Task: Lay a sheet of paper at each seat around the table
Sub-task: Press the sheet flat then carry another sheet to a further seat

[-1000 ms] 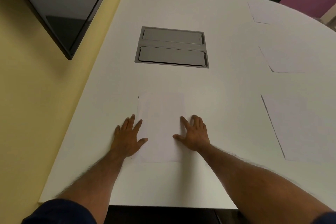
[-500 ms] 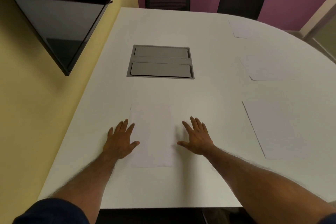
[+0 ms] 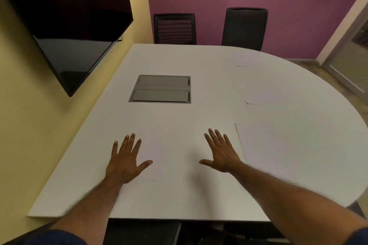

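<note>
A white sheet of paper (image 3: 153,157) lies flat near the front edge of the white table (image 3: 209,85). My left hand (image 3: 125,161) rests palm down with fingers spread on the sheet's left edge. My right hand (image 3: 221,153) hovers or rests to the right of the sheet, fingers spread, holding nothing. Three more sheets lie along the right side: a near one (image 3: 278,145), a middle one (image 3: 266,96) and a far one (image 3: 244,59).
A grey cable hatch (image 3: 161,89) is set into the table's middle. Two black chairs (image 3: 175,29) (image 3: 244,28) stand at the far edge against a purple wall. A black screen (image 3: 65,26) hangs on the yellow wall at left. A doorway (image 3: 350,55) is at right.
The camera has tilted up and pulled back, bringing chairs and wall into view. Both hands have spread apart; the right hand has come off the sheet.
</note>
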A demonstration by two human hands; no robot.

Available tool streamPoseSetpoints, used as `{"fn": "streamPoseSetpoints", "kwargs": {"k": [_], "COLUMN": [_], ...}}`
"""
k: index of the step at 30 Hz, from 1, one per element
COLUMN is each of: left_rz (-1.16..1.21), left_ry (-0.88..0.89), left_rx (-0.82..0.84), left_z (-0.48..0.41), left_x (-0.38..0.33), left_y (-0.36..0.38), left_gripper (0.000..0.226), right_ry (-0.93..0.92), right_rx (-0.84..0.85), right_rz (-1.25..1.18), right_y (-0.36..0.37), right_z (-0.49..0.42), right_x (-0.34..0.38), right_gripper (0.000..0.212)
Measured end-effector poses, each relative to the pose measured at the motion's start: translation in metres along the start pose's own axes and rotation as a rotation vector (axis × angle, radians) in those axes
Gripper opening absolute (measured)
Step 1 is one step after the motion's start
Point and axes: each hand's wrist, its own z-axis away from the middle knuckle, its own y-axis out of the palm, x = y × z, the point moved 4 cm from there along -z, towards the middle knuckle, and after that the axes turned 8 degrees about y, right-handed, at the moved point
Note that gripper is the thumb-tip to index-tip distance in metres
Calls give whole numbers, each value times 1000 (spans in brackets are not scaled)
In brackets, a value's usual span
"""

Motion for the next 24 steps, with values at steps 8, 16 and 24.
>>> {"fn": "streamPoseSetpoints", "kwargs": {"k": [8, 16, 24], "left_rz": [-43, -53, -67], "left_ry": [84, 131, 191], "left_rx": [-51, -162, -190], "left_z": [34, 79, 109], "left_x": [-81, -151, -234], "left_y": [-29, -76, -97], "left_gripper": [107, 110, 108], "right_ry": [58, 93, 124], "right_rx": [-35, -135, -185], "right_rz": [44, 78, 83], "right_y": [-9, -47, -67], "right_z": [77, 164, 241], "right_x": [-80, -133, -180], "right_gripper": [107, 105, 98]}}
